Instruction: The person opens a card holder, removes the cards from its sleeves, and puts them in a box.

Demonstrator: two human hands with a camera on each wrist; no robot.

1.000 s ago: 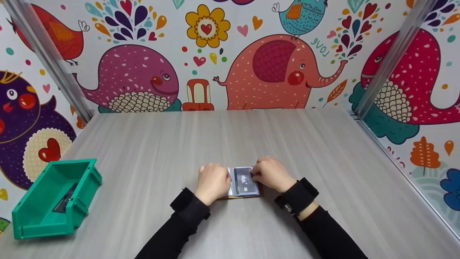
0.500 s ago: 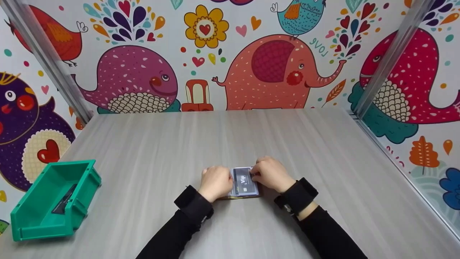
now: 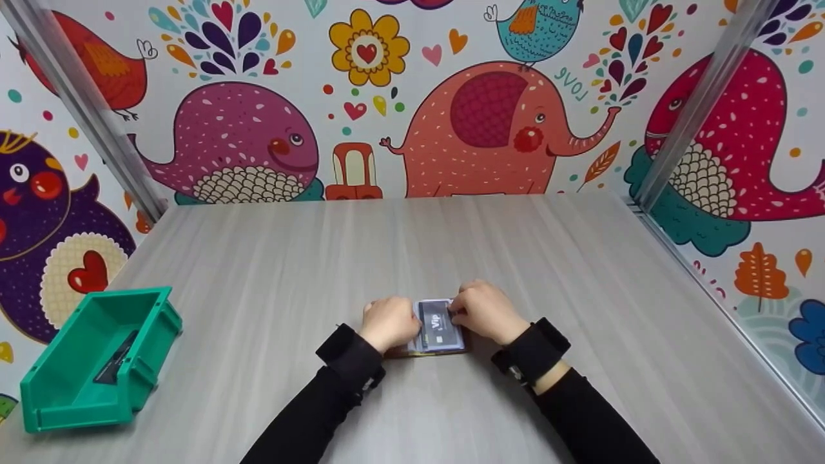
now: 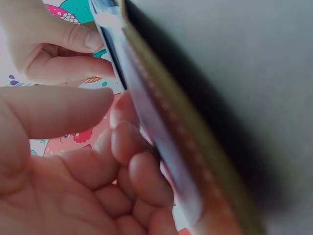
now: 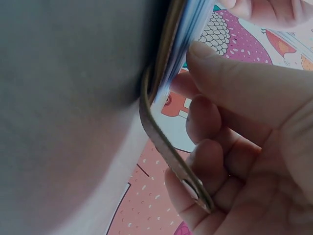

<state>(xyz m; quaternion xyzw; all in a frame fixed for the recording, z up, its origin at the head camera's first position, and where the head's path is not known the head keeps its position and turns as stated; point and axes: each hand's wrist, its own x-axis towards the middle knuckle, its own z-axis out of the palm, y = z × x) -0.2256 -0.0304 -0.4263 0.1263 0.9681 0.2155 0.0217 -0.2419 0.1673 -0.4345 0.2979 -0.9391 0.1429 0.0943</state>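
A card holder lies spread on the table, brown cover underneath and clear sleeves on top. Its right-hand sleeve shows a dark card lettered "Vip". My left hand rests curled on the left side; in the left wrist view its fingertips press against the sleeves and the thumb tip is right at the dark card's edge. At the right edge my right hand pinches the sleeves between thumb and index finger. A strap with a metal snap sticks out from the cover against the right hand's lower fingers.
To the left stands a green bin with a dark flat item inside. Cartoon-printed walls enclose the wooden-look table at the back and both sides, with metal posts at the corners.
My left hand has slid slightly right, closer to the dark card, covering the pale strip of sleeve beside it. The right hand and the card holder stay in place.
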